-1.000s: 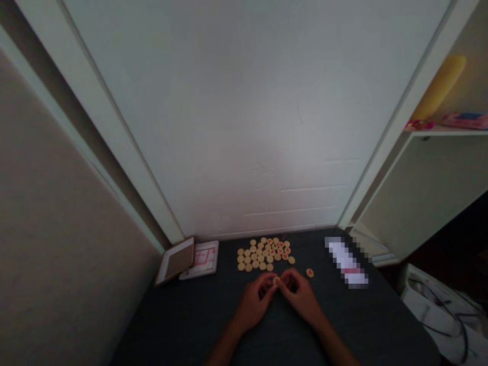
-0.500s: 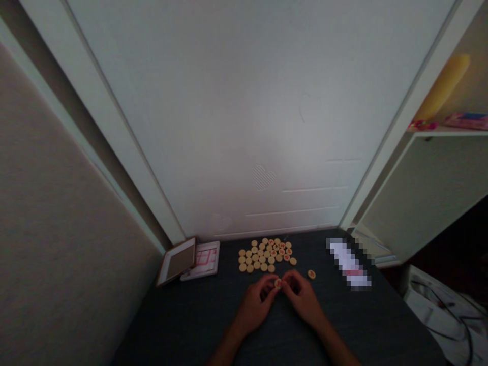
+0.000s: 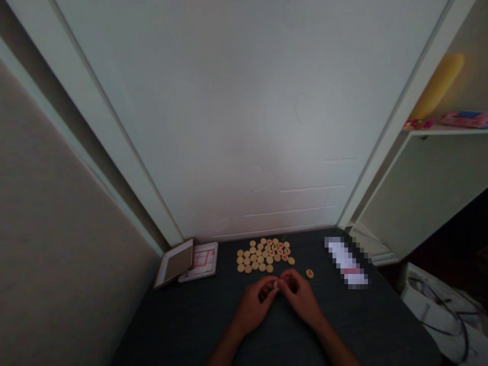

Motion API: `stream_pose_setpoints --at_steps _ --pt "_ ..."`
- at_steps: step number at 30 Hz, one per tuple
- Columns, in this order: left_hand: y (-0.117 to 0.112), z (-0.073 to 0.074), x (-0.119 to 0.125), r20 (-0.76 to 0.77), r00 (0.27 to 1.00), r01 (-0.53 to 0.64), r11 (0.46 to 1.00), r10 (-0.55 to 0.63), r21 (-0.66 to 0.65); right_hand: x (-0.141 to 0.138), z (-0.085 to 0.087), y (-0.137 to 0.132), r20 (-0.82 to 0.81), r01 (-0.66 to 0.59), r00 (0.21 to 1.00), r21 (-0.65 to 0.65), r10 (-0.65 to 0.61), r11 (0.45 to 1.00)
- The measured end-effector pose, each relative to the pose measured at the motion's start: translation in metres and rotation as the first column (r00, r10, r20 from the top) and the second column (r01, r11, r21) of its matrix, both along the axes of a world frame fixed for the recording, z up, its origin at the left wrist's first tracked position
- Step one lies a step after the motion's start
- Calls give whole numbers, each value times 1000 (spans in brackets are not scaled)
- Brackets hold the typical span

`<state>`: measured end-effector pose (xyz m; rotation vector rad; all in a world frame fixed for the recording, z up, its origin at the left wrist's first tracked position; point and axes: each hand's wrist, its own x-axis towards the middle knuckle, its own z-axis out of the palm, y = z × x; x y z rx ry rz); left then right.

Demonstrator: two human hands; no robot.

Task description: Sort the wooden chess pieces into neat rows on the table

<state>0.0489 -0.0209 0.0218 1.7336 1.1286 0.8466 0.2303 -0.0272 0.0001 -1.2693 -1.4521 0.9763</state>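
Both of my hands meet over the dark table (image 3: 183, 325), fingers curled inward. My left hand (image 3: 256, 303) and my right hand (image 3: 300, 296) pinch one small round wooden game piece (image 3: 277, 285) between their fingertips. Just beyond them lies a cluster of several tan round pieces (image 3: 263, 254), some with red marks on top. A single piece with a red mark (image 3: 309, 273) lies apart, to the right of my right hand.
A wooden box lid (image 3: 176, 262) and a white sheet with red lines (image 3: 201, 260) lie at the table's back left. A blurred white object (image 3: 346, 262) lies at the back right. A pale wall stands behind. A shelf (image 3: 446, 129) and cables (image 3: 438, 315) are on the right.
My hands stay together on the piece, fingers shifting slightly around it. The view has wobbled a little. Nothing else on the table has moved.
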Motion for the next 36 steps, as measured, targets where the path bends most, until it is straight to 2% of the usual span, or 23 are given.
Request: stream_pose_setpoints --at_steps 8,15,20,24,29,32,36 --pt "1 1 0 -9 1000 11 1000 -11 -19 -1 3 -1 17 -11 1000 17 11 1000" --pt "3 -7 -1 -10 1000 -12 1000 12 -13 1 5 0 -12 27 1000 38 -27 999" --pt "5 -10 -3 -12 1000 -21 1000 21 -10 37 6 1 22 97 995 110 -100 989" --pt "5 -11 -3 -4 1000 -9 1000 9 1 82 2 -2 28 170 985 67 -173 983" --pt "5 -12 -3 13 1000 -18 1000 18 11 116 -1 -5 279 170 936 185 -217 968" --pt "5 -14 -3 22 1000 -15 1000 14 11 118 -1 -2 409 104 893 224 -191 969" --pt "6 -16 -3 33 999 -20 1000 20 10 107 -1 7 556 -64 825 271 -102 960"
